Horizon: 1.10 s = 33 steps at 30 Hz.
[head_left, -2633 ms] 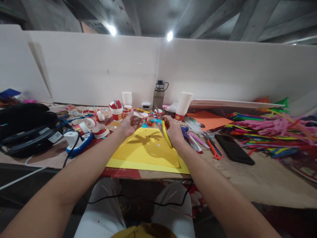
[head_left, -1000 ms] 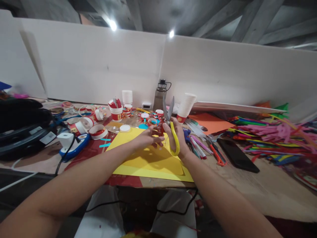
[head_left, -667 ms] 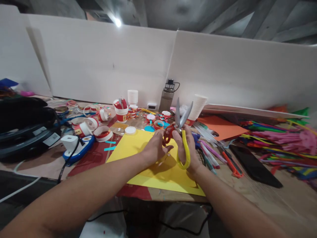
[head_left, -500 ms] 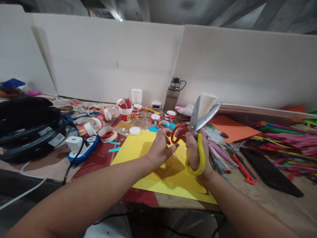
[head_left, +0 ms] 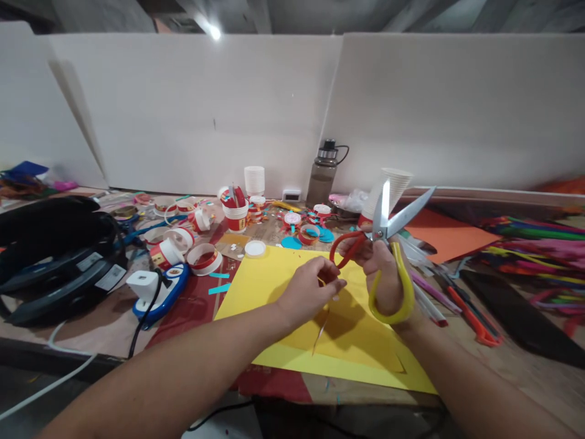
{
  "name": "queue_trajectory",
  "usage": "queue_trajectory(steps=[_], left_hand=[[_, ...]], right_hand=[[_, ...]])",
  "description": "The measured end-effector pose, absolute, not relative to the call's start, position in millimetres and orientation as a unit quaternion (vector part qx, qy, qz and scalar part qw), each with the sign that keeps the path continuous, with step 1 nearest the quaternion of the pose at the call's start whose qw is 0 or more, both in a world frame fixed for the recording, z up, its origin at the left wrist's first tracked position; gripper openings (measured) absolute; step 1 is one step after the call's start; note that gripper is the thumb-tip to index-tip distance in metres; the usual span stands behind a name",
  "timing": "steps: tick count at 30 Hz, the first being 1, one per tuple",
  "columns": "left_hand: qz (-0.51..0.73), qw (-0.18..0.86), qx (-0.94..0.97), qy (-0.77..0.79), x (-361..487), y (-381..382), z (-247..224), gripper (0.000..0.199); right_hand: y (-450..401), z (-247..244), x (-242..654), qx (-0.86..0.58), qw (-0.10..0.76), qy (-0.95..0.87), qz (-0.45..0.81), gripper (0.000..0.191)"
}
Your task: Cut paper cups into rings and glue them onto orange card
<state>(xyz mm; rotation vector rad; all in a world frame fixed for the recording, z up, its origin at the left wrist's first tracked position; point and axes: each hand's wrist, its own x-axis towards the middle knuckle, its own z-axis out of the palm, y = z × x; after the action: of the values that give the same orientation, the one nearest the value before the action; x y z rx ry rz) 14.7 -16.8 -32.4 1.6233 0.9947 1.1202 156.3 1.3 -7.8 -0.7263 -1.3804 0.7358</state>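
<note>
In the head view my right hand holds a large pair of scissors with one red and one yellow handle. Their blades are spread and point up and away from me. My left hand is closed in a pinch beside the red handle. A thin pale strip seems to hang from its fingertips; its upper end is hidden. Both hands are above yellow paper sheets, one of a deeper yellow on top of a lighter one.
Cut paper-cup rings, blue paper discs and a white lid lie beyond the paper. A blue and white power strip is at left. A bottle stands behind. Coloured pipe cleaners and a black phone-like slab lie right.
The view has shifted slightly. My right hand and the scissors have moved right, away from my left hand, blades still spread. The thin strip below my left hand shows more clearly.
</note>
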Motion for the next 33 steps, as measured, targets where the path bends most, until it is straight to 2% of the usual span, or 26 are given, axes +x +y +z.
queue_trajectory(steps=[6,15,20,25,31,33], left_hand=[[0.396,0.424,0.701,0.414,13,-19,-30,0.014],[0.405,0.272,0.735,0.471,4,3,-37,0.023],[0.415,0.236,0.738,0.477,-2,7,-37,0.018],[0.409,0.219,0.732,0.498,-10,12,-41,0.010],[0.425,0.196,0.728,0.501,-9,23,-36,0.012],[0.426,0.187,0.733,0.497,-7,28,-29,0.012]], right_hand=[[-1,-7,160,-0.328,0.644,-0.575,0.385,0.027],[-10,4,158,-0.339,0.651,-0.558,0.386,0.031],[-5,6,163,-0.343,0.670,-0.528,0.392,0.035],[4,-1,166,-0.358,0.625,-0.530,0.447,0.044],[10,-15,165,-0.405,0.544,-0.555,0.480,0.055],[12,-15,166,-0.411,0.541,-0.555,0.480,0.056]])
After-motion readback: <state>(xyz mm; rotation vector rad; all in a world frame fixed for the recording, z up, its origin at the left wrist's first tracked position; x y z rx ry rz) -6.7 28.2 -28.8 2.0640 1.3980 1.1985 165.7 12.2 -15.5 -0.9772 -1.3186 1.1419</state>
